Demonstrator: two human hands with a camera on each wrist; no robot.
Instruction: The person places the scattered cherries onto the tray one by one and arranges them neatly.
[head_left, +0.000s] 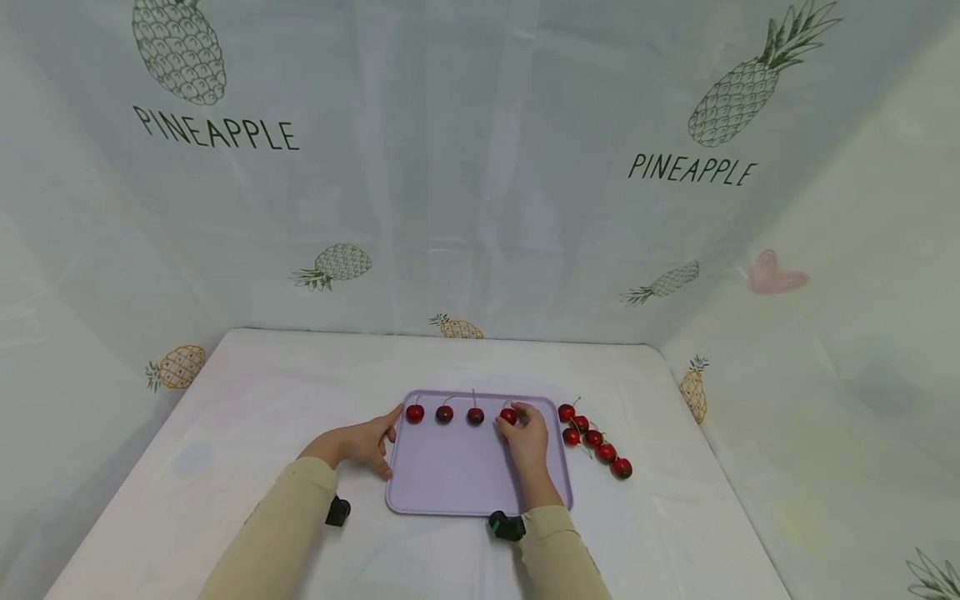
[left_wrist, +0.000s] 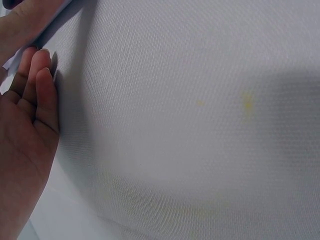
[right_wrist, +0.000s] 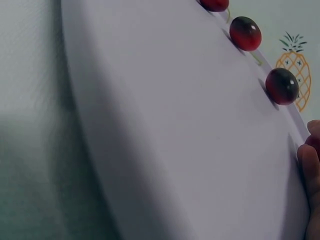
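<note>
A lilac tray [head_left: 450, 475] lies on the table in the head view. Along its far side three dark red cherries with stems, the left [head_left: 415, 413], the middle [head_left: 444, 414] and the right [head_left: 475, 416], sit in a row. My right hand [head_left: 531, 446] reaches over the tray's right part and pinches another cherry [head_left: 507, 414] between thumb and fingertips, in line with that row. At the tray's left edge my left hand [head_left: 362, 442] rests with thumb and forefinger spread along the rim. Its fingers [left_wrist: 46, 95] look nearly straight in the left wrist view.
Several more cherries [head_left: 605, 452] lie in a loose diagonal line on the white-covered table [head_left: 315, 367], just right of the tray. A pineapple-print cloth [head_left: 480, 183] hangs behind the table. Each wrist wears a small black device, one [head_left: 507, 526] near the tray's front edge.
</note>
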